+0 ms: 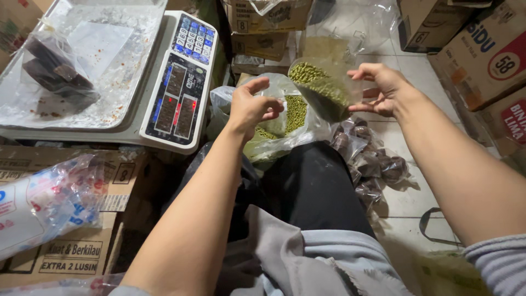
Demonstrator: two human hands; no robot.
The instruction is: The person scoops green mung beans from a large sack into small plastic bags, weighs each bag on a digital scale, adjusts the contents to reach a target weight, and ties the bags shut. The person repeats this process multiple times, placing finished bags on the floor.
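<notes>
My right hand (382, 87) holds up a small clear plastic bag (323, 87) filled with small green beans, tilted over a larger open plastic sack of the same green beans (290, 118). My left hand (252, 107) is beside the small bag, fingers curled at the sack's mouth; I cannot tell whether they pinch the plastic. Both hands are above my lap, over my black trousers (312, 181).
A digital weighing scale (181, 82) with a steel pan (118, 71) stands at left, a bag of dark brown blocks (55, 68) on the pan. Bags of brown lumps (372, 164) lie on the tiled floor. Cardboard boxes (482, 55) surround me. A plastic-wrapped roll (44, 203) lies lower left.
</notes>
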